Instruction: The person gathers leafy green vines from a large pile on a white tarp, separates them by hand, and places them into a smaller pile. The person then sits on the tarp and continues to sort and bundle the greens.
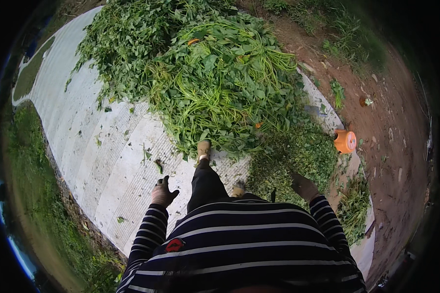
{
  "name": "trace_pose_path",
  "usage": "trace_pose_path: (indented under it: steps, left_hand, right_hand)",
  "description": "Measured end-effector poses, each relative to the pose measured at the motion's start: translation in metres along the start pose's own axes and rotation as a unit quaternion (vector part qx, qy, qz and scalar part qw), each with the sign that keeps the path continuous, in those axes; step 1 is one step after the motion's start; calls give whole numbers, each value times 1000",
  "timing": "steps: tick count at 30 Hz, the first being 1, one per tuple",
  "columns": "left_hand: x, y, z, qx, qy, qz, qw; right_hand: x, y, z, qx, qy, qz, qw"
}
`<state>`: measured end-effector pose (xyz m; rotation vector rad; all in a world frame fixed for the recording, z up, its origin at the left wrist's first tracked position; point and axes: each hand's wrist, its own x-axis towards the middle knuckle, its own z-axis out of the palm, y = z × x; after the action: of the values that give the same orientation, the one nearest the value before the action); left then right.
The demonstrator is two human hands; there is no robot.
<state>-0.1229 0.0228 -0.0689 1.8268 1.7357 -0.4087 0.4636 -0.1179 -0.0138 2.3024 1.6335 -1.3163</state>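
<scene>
My left hand (164, 193), in a glove with dark fingers, hangs over the pale ridged concrete path (106, 168). Its thumb and fingers are apart with nothing between them. On the other side, my right hand (305, 187), also gloved, is above a layer of small chopped-looking greenery (291, 157). Its dark fingers blend into the leaves, so their pose is unclear. Before me lies a big heap of cut leafy vines (220, 88) with long light-green stems. My front shoe (204, 148) touches the heap's near edge; the other shoe (238, 190) is farther back.
A small orange plastic stool (345, 141) stands at the path's right edge. Beyond it runs bare reddish soil (388, 154). Darker leafy vines (128, 47) are piled at the far left. Wilted stalks (354, 208) lie at right, and grass (47, 190) borders the left side.
</scene>
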Motion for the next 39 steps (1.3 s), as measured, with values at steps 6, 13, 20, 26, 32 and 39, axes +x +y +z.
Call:
trace_pose_path:
  steps: [6, 13, 20, 26, 32, 39]
  left_hand:
    - [220, 43, -34, 149, -76, 160, 973]
    - [374, 126, -41, 322, -163, 271, 892]
    - [514, 207, 6, 418, -81, 378, 822]
    - [655, 279, 59, 487, -9, 452, 747]
    - [669, 291, 86, 532, -129, 336, 767]
    - [539, 175, 50, 249, -186, 160, 937]
  right_hand:
    - [-69, 32, 114, 231, 1, 263, 937]
    - [-67, -59, 125, 409, -132, 292, 854]
    - [53, -86, 120, 480, -131, 280, 821]
    - [109, -51, 158, 566, -28, 318, 760]
    - [68, -14, 171, 467, -87, 430, 768]
    - [65, 0, 157, 473, -51, 366, 800]
